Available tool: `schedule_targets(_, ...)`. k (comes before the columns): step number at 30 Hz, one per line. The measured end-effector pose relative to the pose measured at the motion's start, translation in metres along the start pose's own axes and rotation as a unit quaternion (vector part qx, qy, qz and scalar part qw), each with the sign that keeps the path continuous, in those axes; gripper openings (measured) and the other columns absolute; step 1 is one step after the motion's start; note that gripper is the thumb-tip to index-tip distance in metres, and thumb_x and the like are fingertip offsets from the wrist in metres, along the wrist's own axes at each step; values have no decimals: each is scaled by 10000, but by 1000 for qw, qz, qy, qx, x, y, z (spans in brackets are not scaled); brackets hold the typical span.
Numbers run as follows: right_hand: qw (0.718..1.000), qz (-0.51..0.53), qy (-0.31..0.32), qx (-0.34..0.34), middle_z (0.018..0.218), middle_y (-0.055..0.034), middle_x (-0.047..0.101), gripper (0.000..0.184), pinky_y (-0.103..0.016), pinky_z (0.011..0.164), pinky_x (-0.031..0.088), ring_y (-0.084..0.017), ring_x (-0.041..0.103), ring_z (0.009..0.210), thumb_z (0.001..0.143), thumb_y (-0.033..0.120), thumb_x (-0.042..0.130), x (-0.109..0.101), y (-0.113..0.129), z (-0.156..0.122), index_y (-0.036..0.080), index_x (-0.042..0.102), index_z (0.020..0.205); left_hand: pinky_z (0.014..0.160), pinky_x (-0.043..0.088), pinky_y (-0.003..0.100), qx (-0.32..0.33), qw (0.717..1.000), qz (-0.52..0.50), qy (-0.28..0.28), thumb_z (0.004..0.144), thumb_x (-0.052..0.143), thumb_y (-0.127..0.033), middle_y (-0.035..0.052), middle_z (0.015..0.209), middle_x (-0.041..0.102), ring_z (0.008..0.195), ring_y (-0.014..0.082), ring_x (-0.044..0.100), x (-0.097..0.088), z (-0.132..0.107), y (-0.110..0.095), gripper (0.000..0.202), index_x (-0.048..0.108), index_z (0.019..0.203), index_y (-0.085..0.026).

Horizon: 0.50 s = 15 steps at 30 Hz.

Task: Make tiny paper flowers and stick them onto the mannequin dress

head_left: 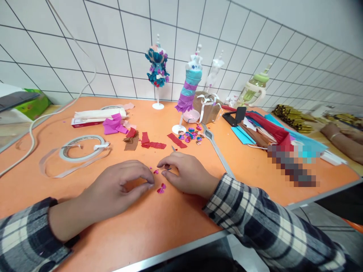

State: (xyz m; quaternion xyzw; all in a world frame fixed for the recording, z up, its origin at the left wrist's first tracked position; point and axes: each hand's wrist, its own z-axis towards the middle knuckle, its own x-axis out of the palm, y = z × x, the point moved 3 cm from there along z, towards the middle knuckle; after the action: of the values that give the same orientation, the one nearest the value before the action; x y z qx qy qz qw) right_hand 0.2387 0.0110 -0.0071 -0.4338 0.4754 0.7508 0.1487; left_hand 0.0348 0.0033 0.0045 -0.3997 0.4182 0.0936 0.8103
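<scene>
My left hand [124, 187] hovers over the orange table with its thumb and fingers pinched together; anything between the fingertips is too small to tell. Facing it, my right hand [188, 173] has its fingers curled around something mostly hidden. A silver pointed tip [174, 149] shows just beyond that hand, and whether it belongs to the held thing is unclear. Between the hands lies a shiny pink petal-shaped piece [161, 188], with a smaller pink piece [156, 172] farther back. Red crepe paper strips [153, 144] and a pile of colourful sequins [191, 134] lie beyond the hands.
Mini dress forms stand at the back, one in blue and purple paper [189, 88], another in teal ruffles [157, 68]. A tape roll [82, 148] lies left; a pink bowl [191, 116], bottle [253, 90] and folded papers [269, 130] sit right. Another person's arm [342, 141] rests far right.
</scene>
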Motion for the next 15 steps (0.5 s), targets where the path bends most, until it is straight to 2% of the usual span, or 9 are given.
schedule_targets(2, 996, -67, 7, -55, 1161, -61, 727, 292, -300, 837, 437, -196, 635, 1043, 985, 239, 625, 5, 1, 3, 238, 730, 1258, 740, 544, 281, 32, 999, 11, -31, 922, 587, -267, 4, 839, 786, 778, 191, 720, -4, -1, -1, 157, 732, 862, -273)
schedule_targets(5, 985, -140, 44, -97, 1084, -53, 728, 248, -307, 773, 417, -199, 620, 972, 1044, 289, 558, 15, 1, 10, 249, 762, 1178, 739, 536, 278, 75, 996, 19, -53, 933, 602, -209, -17, 846, 768, 780, 176, 705, -6, -1, -3, 122, 702, 905, -274)
schedule_targets(7, 980, -160, 53, -102, 1006, -57, 726, 229, -308, 753, 409, -197, 612, 918, 1045, 279, 554, 16, -1, 14, 212, 771, 1076, 767, 540, 278, 97, 995, 24, -29, 939, 622, -213, -17, 895, 775, 828, 176, 707, -2, 1, -4, 108, 704, 968, -278)
schedule_targets(9, 983, -158, 39, -88, 960, -60, 723, 191, -303, 754, 409, -193, 609, 889, 1026, 227, 574, 7, -5, 15, 182, 759, 1020, 814, 546, 287, 107, 993, 38, 15, 948, 644, -252, -1, 972, 783, 906, 187, 711, 4, 4, -5, 125, 720, 1041, -285)
schedule_targets(13, 993, -113, -27, -26, 989, -56, 746, 165, -286, 805, 417, -180, 636, 928, 1002, 149, 590, -23, -16, 11, 171, 753, 985, 846, 548, 317, 93, 989, 80, 79, 956, 666, -347, 32, 1031, 775, 970, 215, 708, 16, 5, -2, 167, 758, 1083, -287)
schedule_targets(15, 994, -105, -15, -21, 1005, -50, 766, 136, -291, 834, 419, -186, 651, 963, 984, 164, 640, -30, -20, 9, 182, 764, 1035, 835, 548, 322, 82, 989, 88, 90, 963, 657, -364, 37, 1012, 772, 952, 216, 709, 19, 4, 1, 175, 771, 1069, -282)
